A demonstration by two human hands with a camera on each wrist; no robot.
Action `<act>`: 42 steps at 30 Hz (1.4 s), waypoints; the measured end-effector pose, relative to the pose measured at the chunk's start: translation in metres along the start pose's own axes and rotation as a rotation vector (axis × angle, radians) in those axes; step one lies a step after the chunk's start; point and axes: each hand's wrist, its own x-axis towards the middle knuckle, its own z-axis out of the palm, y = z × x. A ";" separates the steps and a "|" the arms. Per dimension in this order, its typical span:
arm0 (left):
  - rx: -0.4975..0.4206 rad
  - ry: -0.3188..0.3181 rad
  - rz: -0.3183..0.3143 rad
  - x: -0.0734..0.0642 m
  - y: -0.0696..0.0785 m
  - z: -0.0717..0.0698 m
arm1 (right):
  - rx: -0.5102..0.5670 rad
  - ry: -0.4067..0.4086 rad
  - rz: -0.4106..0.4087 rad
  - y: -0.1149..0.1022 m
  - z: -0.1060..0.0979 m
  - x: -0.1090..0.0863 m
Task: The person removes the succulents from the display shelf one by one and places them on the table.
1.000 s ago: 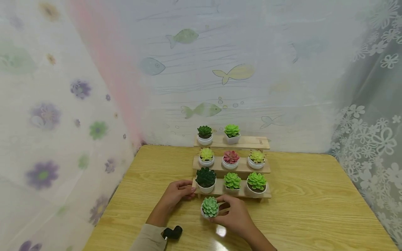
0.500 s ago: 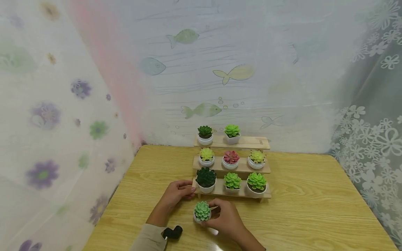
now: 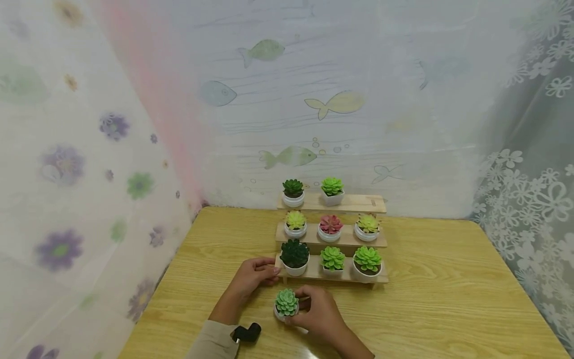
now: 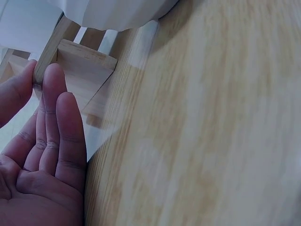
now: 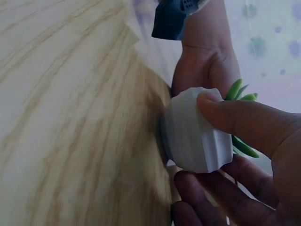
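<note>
A pale green succulent in a white pot (image 3: pixel 286 303) is just in front of the wooden tiered plant stand (image 3: pixel 358 203). My right hand (image 3: pixel 319 314) grips that pot from its right side; in the right wrist view the thumb lies across the ribbed white pot (image 5: pixel 193 132), with fingers underneath on the far side. The pot is at the tabletop; whether it touches is hard to tell. My left hand (image 3: pixel 252 280) pinches the left end of the stand's lowest tier. In the left wrist view, thumb and fingertips hold the edge of the wooden board (image 4: pixel 87 59).
Several potted succulents stand on the three tiers, among them a dark green one (image 3: pixel 294 255), a red one (image 3: pixel 329 227) and a bright green one (image 3: pixel 366 260). A black wrist device (image 3: pixel 246 332) sits on the left sleeve. Patterned curtains (image 3: pixel 251 129) surround the table (image 3: pixel 430 279).
My right hand has carried the pale green succulent left and slightly toward me, slowing over the last half second. My left hand keeps its place on the stand.
</note>
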 end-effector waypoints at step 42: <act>0.018 0.002 0.001 -0.003 0.002 0.001 | -0.151 0.040 0.019 -0.008 0.003 0.000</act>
